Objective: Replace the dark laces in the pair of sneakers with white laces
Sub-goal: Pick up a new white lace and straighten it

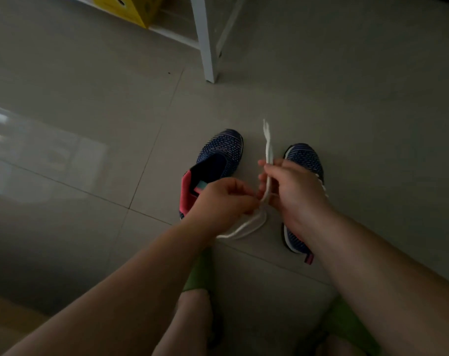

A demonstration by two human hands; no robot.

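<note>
Between the 2 sneakers (215, 163) at frame centre, left hand (218, 199) and right hand (292, 186) pinch a white lace (268, 150); threading the unlaced left-of-frame sneaker likely follows.

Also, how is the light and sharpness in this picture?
Head view: dim overall, window glare on the floor at left; lace tip motion-blurred above the right hand; left hand soft; wide-angle bend at edges.

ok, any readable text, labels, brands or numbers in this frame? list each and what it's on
None readable.
Yellow box under the white shelf: dark round marks only, no legible print.
Left sneaker and right sneaker: knit pattern, no brand or number legible.
White lace: plain.
</note>
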